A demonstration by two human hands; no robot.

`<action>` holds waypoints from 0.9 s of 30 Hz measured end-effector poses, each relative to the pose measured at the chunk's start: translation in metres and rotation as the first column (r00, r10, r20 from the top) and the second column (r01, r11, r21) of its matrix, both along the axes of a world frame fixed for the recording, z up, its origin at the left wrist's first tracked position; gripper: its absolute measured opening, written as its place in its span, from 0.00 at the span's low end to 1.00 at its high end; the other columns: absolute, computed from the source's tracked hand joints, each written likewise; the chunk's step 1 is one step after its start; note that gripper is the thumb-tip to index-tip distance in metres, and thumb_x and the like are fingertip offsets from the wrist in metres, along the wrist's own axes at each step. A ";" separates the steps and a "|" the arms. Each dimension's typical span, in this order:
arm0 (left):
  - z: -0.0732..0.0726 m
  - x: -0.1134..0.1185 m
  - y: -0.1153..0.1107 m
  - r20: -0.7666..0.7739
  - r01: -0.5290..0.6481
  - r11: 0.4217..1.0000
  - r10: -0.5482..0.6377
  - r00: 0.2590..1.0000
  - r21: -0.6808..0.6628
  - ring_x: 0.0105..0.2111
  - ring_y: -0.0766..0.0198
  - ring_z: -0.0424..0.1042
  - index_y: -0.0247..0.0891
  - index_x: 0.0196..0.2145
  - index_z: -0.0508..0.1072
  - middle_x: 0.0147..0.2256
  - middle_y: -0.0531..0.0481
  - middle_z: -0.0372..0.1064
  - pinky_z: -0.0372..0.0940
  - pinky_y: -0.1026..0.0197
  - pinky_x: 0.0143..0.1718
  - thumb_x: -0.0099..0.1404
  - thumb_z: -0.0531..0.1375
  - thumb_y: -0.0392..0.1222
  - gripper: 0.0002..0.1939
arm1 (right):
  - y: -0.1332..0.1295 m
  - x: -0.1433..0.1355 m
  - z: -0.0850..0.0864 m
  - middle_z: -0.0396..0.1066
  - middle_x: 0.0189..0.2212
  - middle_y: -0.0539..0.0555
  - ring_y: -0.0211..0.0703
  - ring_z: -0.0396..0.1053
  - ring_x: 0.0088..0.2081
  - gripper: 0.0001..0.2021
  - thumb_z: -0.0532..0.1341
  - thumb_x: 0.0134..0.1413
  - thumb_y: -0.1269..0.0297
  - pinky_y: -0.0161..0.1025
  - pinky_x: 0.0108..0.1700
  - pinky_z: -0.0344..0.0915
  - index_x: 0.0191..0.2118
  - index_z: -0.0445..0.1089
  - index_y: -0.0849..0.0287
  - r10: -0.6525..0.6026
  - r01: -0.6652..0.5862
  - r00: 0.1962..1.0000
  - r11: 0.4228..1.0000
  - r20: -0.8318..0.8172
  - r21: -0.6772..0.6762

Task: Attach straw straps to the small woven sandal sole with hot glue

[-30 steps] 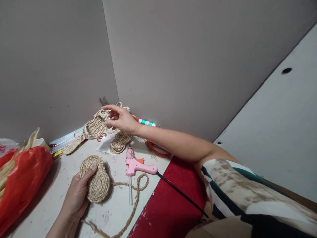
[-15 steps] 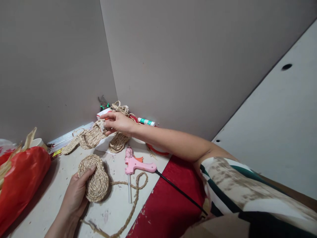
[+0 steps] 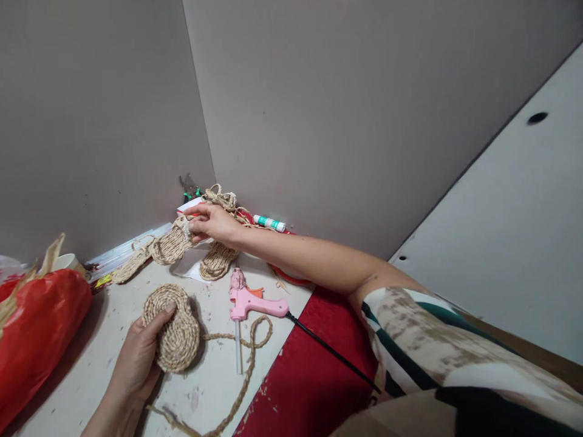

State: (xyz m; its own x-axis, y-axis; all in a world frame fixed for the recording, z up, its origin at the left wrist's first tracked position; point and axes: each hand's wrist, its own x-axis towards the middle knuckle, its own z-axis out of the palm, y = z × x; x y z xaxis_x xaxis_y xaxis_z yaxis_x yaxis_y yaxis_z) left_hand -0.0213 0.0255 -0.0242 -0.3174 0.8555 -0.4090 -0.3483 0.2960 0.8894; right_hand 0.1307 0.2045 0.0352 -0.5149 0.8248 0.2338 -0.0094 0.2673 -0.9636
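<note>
My left hand [image 3: 139, 346] is closed on a coiled braided-straw sole [image 3: 175, 328], thumb on top and fingers underneath. A tail of braided straw cord [image 3: 243, 388] runs from the sole across the table. Farther off, my right hand [image 3: 214, 223] grips a woven straw slipper [image 3: 170, 246] near its strap of white beads; some fingertips are hidden behind it. Under my right wrist lies a second woven slipper [image 3: 218, 260]. Between the hands and my body, a pink glue gun [image 3: 255, 301] rests with a clear glue stick in its back end.
A red plastic bag [image 3: 43, 321] stands at the left. Clear glue sticks [image 3: 127, 252], pliers [image 3: 190, 188] and a white-green glue tube [image 3: 269, 223] lie along the grey walls. The glue gun's black cord [image 3: 334, 352] crosses a red surface [image 3: 300, 376].
The slipper in my right hand has shifted slightly up and to the right. My left hand and the coiled sole have hardly moved.
</note>
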 end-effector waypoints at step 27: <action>0.000 -0.001 0.001 -0.038 -0.014 1.000 0.014 0.999 -0.002 0.25 0.55 0.77 0.31 0.35 0.77 0.25 0.45 0.76 0.72 0.60 0.25 0.53 0.67 0.34 0.10 | 0.033 0.022 -0.025 0.75 0.41 0.58 0.44 0.69 0.38 0.14 0.56 0.56 0.69 0.38 0.37 0.58 0.46 0.74 0.60 -0.375 -0.135 0.707 0.761 0.600 0.634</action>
State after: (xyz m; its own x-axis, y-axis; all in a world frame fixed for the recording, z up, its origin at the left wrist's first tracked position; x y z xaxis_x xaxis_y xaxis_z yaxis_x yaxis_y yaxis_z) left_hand -0.0224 0.0263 -0.0242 -0.3442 0.8501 -0.3986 -0.3187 0.2936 0.9012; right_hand 0.1529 0.2373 0.0105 -0.6380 0.6966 0.3283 0.6261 0.7174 -0.3055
